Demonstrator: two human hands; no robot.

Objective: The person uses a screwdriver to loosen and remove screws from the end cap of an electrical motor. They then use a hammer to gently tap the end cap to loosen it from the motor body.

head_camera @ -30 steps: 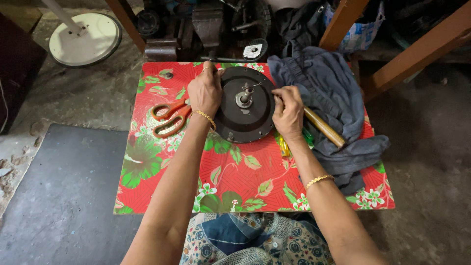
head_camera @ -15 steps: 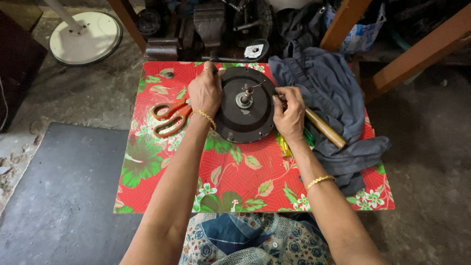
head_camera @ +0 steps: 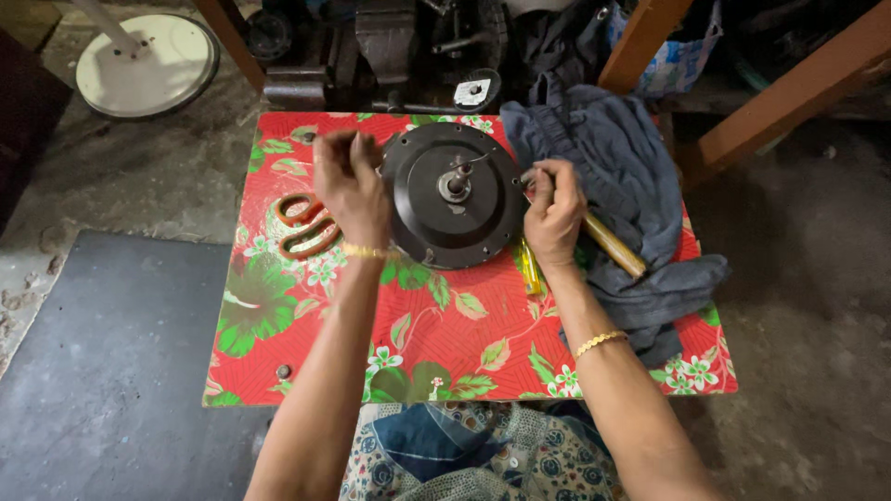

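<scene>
left hand (head_camera: 351, 186) now lifted off the round black metal motor housing (head_camera: 453, 195), fingers pinched narrow, holding what I cannot tell | right hand (head_camera: 553, 215) stays closed on a wooden-handled tool (head_camera: 613, 245) at its rim | housing mid-table on red floral cloth (head_camera: 445, 343), unsteadied

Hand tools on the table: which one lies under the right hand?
The wooden-handled tool, sticking out from under the right hand onto the grey cloth; the orange-handled scissors lie by the left hand.

- The left hand (head_camera: 351, 188) covers the left edge of the round black motor (head_camera: 454, 195).
- The right hand (head_camera: 554, 214) hides part of the wooden handle (head_camera: 613, 247).
- The grey cloth (head_camera: 620, 186) covers the table's (head_camera: 445, 343) right corner.
- Both arms are cut off at the bottom edge.
</scene>
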